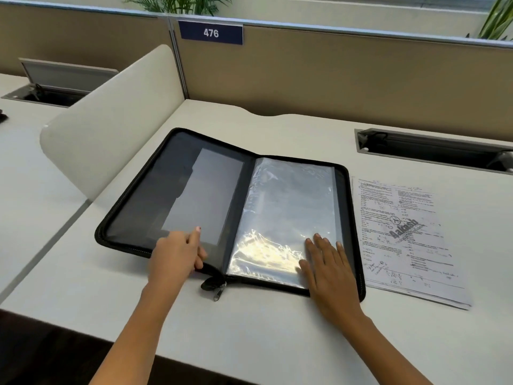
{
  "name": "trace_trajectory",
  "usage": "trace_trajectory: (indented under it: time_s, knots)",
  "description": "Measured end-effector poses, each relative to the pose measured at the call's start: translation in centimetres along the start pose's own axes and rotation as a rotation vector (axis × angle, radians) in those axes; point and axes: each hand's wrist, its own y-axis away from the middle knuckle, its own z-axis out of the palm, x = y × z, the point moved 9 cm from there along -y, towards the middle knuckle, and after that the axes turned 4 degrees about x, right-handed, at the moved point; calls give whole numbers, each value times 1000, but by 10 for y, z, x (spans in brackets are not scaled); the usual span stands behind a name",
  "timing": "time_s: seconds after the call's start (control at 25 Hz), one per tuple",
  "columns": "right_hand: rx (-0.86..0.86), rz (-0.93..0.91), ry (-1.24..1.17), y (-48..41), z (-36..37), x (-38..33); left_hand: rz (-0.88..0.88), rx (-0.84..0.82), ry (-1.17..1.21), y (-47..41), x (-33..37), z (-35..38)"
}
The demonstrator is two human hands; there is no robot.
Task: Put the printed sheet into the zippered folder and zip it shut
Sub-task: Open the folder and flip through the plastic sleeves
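2 hands (177,255) (329,269) cover open folder (155,190).

A white desk (249,337) fills the lower frame. Along the top runs a tan partition (347,87) bearing a blue sign (211,33) marked 476. A cream divider (111,120) stands upper left. A cable tray (435,150) sits at right, another with its lid raised (55,81) at far left. Plants (180,4) show above the partition.
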Motion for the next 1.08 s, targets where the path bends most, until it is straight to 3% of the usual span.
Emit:
trace_trajectory:
  time_s: [0.16,0.28,0.4,0.6,0.8,1.08]
  knots:
    - [278,244,-162,-17,-31,-21,392,46,171,-13,53,2]
    - [206,479,-153,-9,-12,-39,707,-71,101,-18,71,26]
    - [79,675,-55,9,10,-47,691,-116,-104,-36,53,51]
    - [102,809,2,22,11,-46,703,-94,-355,-42,34,71]
    - [187,787,-11,19,6,-50,687,-166,-200,-45,32,71]
    - [367,597,1,-3,-28,-82,484,-231,240,-56,48,33]
